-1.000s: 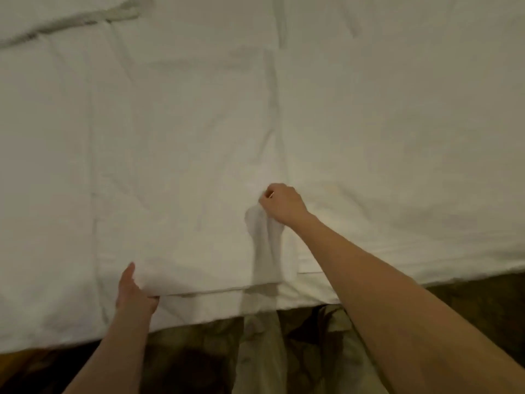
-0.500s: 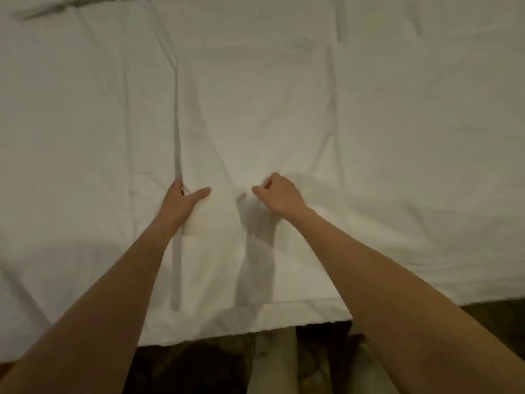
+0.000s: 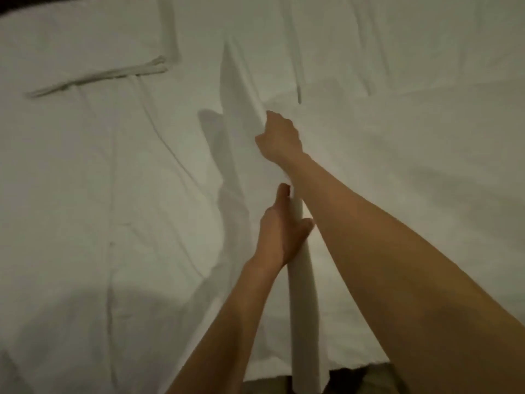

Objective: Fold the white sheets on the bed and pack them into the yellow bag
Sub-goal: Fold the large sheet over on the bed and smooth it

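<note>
Change since half a second ago: both hands, then resting low on the flat sheet a little apart, are now raised along one lifted ridge of cloth; the camera has leaned in over the bed

Right hand [image 3: 279, 139]: at 12 o'clock of frame centre, fingers curled, pinching the upper part of the ridge

Left hand [image 3: 279, 233]: just below it, toward 6 o'clock, fingers and thumb wrapped round the same ridge; the right forearm crosses just beside it

White sheet [image 3: 397, 180]: spread over the bed, filling nearly the whole view; gathered into a tall narrow ridge [image 3: 302, 302] running from 6 o'clock at the near edge up past both hands to about 12 o'clock. Surface creased, with long soft wrinkles at 9 o'clock; dull white, limp, thin

Folded edge [image 3: 96, 79]: layered hem strip lying flat at 10 o'clock, well apart from the hands

Meaning for task: judged an early lengthwise fold, the centre line picked up so one half can fall over the other; folding unfinished, packing not begun

Yellow bag: not in view
</note>
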Action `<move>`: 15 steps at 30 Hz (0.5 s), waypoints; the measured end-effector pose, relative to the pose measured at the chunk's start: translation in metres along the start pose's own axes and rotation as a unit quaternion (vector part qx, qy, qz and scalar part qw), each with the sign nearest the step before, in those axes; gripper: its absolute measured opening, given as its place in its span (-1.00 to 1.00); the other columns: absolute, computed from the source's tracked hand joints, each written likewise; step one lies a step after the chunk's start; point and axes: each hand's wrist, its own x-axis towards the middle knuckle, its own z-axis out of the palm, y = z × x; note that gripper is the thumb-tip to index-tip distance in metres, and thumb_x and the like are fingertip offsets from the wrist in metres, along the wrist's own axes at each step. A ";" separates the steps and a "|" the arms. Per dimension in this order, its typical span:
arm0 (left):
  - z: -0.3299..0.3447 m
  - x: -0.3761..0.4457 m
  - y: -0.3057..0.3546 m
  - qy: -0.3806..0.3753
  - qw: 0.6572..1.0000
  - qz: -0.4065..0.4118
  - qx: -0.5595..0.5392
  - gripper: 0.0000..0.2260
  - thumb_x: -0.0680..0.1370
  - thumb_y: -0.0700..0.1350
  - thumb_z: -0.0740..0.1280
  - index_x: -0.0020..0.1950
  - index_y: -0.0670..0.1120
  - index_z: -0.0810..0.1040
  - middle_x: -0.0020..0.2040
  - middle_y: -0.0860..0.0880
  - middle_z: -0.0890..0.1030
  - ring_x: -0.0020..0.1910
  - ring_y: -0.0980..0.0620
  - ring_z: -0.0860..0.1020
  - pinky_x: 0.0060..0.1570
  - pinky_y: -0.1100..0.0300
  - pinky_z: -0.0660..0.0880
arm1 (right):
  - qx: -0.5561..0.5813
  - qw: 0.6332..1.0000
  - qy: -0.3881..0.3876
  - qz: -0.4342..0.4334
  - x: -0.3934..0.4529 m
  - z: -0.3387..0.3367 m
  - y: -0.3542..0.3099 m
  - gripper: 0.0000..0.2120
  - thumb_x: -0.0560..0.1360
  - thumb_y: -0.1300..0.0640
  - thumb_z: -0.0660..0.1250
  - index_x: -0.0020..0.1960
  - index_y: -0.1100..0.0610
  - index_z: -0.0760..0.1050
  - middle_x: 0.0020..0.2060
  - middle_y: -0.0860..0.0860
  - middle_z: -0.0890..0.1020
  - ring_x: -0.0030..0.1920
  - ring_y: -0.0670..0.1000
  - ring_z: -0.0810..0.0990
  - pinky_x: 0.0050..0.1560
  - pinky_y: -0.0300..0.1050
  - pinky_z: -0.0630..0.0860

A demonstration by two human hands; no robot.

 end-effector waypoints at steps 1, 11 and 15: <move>0.017 0.004 0.011 0.001 1.000 0.008 0.003 -0.58 0.46 -0.01 0.30 0.26 -0.05 0.27 0.00 -0.13 0.60 -0.06 -0.16 0.58 -0.05 -0.03 0.54 | 0.000 1.000 0.004 -0.012 0.003 -0.018 0.014 -0.65 0.54 0.22 0.19 0.33 0.14 0.40 0.16 0.11 0.56 0.14 0.15 0.54 -0.06 -0.15 0.37; 0.246 0.049 0.132 -0.054 0.998 0.014 -0.040 -0.54 0.46 -0.05 0.40 0.23 -0.01 0.22 -0.09 -0.03 0.56 -0.13 -0.07 0.57 -0.15 0.04 0.53 | 0.045 0.997 0.055 0.009 0.046 -0.194 0.216 -0.63 0.58 0.18 0.17 0.37 0.18 0.37 0.25 0.13 0.52 0.21 0.17 0.50 0.13 -0.05 0.43; 0.307 0.064 0.104 -0.153 0.987 -0.051 0.026 -0.52 0.52 -0.02 0.38 0.39 -0.06 0.30 0.18 -0.05 0.53 0.10 -0.05 0.55 0.13 0.07 0.49 | 0.124 0.986 0.011 0.114 0.059 -0.197 0.318 -0.66 0.55 0.16 0.25 0.31 0.23 0.42 0.18 0.18 0.55 0.20 0.18 0.53 0.11 -0.03 0.45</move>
